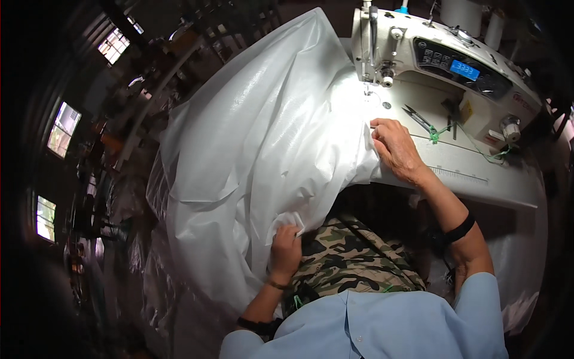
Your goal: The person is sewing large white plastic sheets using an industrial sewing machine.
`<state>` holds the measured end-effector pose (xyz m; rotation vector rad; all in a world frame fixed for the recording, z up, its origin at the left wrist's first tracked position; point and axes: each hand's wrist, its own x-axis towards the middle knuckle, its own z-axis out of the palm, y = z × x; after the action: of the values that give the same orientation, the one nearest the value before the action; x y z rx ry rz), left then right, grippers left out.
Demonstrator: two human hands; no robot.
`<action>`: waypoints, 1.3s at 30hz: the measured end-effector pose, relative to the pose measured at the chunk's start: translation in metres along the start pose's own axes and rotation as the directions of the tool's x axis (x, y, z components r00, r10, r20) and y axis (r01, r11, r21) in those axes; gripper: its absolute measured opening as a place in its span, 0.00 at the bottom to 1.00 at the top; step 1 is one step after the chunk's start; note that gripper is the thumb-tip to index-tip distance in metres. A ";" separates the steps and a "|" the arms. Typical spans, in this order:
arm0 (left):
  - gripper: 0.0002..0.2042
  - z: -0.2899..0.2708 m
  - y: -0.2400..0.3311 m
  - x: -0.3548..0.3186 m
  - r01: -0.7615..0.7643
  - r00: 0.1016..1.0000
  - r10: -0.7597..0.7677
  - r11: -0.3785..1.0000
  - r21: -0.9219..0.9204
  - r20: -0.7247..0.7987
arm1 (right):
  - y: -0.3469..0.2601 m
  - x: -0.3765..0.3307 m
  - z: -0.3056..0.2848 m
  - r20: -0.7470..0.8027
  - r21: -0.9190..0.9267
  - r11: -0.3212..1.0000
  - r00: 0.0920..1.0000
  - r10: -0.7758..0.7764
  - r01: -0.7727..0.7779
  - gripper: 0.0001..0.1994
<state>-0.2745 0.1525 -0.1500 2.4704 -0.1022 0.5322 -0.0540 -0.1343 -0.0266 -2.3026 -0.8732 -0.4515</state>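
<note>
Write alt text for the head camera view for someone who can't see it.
Both hands grip a large white plastic sheet at a white sewing machine: the right hand pinches its edge on the machine table, the left hand holds a fold over the lap.

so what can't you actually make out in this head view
- Left hand: fingertips buried in folds of the white plastic sheet.
- Needle of the sewing machine: washed out by lamp glare.
- Snips on the machine table: too small to detail.
- Room at left: dark, bent by the fisheye.

Light-blue shirt, camouflage trousers, black armband
</note>
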 end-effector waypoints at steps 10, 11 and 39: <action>0.16 -0.134 0.047 -0.010 0.368 0.823 -0.447 -0.052 -0.928 0.351 | 0.009 -0.014 -0.008 0.141 0.330 0.917 0.972 0.187 -0.225 0.19; 0.16 -0.131 0.040 -0.012 0.386 0.804 -0.476 -0.036 -0.922 0.356 | 0.003 -0.016 -0.004 0.071 0.370 0.921 0.992 0.106 -0.125 0.19; 0.09 -0.140 0.046 -0.002 0.450 0.765 -0.475 -0.088 -0.889 0.434 | -0.088 -0.154 -0.017 -0.031 0.047 0.935 0.935 0.354 -0.352 0.10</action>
<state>-0.3339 0.1958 -0.0222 0.9235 0.3431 0.0339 -0.2276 -0.1669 -0.0536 -2.3386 -0.4285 -0.3148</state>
